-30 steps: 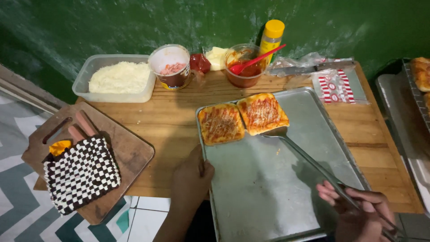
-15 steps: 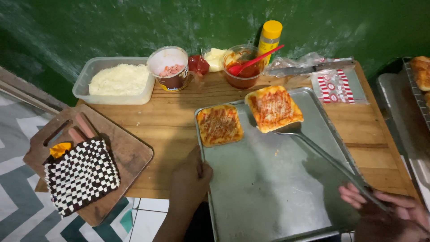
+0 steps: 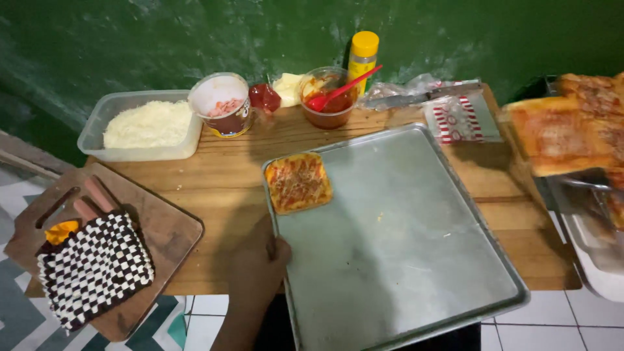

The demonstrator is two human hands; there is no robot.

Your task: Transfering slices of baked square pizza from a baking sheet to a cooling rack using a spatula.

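Aluminium fills most of our view: the wide baking tray sits on the wooden table, hanging a little over the near edge, and our left hand rests on its near-left rim, fingers curled over the lip so it is gripping the tray itself. One square of topped toast lies in the tray's far-left corner, flat and just inside the rim. At the right edge of the view a second slice rides in the air on a metal spatula, well apart from the tray and above the white container at the right. Our right hand is out of the picture, so we cannot tell how it holds the spatula's handle. Along the far side stand a tub of grated cheese, a paper cup of chopped meat, a bowl of red sauce with a red spoon in it, and a yellow-capped bottle; a checked cloth lies on a dark cutting board at the near left. We judge the lifted slice the main risk: it looks wider than the blade beneath it, so a tilt could slide it off, topping down. The overhanging tray could also tip if we press on its near edge.
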